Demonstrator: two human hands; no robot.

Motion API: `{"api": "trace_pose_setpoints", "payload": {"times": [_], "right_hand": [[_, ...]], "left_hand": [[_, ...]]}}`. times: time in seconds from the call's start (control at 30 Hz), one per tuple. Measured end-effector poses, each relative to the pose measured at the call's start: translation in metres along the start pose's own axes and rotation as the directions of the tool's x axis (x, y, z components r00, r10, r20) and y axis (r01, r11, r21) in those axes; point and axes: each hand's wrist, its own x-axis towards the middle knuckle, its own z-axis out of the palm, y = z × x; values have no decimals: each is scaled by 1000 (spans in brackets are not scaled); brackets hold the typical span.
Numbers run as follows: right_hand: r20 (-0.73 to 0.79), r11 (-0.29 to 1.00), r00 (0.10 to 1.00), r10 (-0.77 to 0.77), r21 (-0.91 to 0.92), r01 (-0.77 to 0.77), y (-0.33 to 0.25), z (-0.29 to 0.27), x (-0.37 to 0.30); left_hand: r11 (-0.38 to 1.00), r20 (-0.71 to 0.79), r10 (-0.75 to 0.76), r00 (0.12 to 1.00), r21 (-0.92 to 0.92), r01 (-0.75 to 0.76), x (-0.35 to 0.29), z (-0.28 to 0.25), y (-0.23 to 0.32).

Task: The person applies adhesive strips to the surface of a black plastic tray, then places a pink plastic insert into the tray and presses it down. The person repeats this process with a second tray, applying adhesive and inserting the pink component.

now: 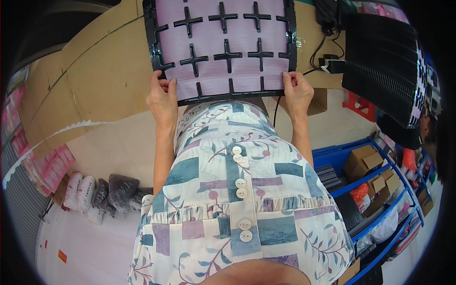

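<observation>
In front of my waist lies a black plastic tray (194,101) with raised cross-shaped ribs. A thin, light purple sheet (209,40) covers it, and the black crosses show through the sheet. My left hand (163,99) is at the near left corner, thumb and fingers pinched at the sheet's edge beside the tray rim. At the near right corner my right hand (298,92) pinches in the same way. Whether the fingers also grip the rim is hard to see. The far end of the tray runs out of view.
Brown cardboard (104,71) spreads under and left of the tray. A tall stack of black trays (380,66) stands at the right, beside a cable with a plug adapter (332,65). Blue shelving (332,159) with cartons is lower right. Bagged goods (121,190) sit on the floor at left.
</observation>
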Motion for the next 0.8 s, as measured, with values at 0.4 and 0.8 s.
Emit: {"api": "trace_pose_setpoints", "payload": {"times": [0.4,0.8], "right_hand": [[-39,996,997,-65,-70,62,1,4,-2],[-21,997,998,-60,-47,59,3,3,-2]], "left_hand": [[990,-14,101,995,104,-99,-3,4,1],[989,-30,108,994,104,-105,-5,5,-2]]}}
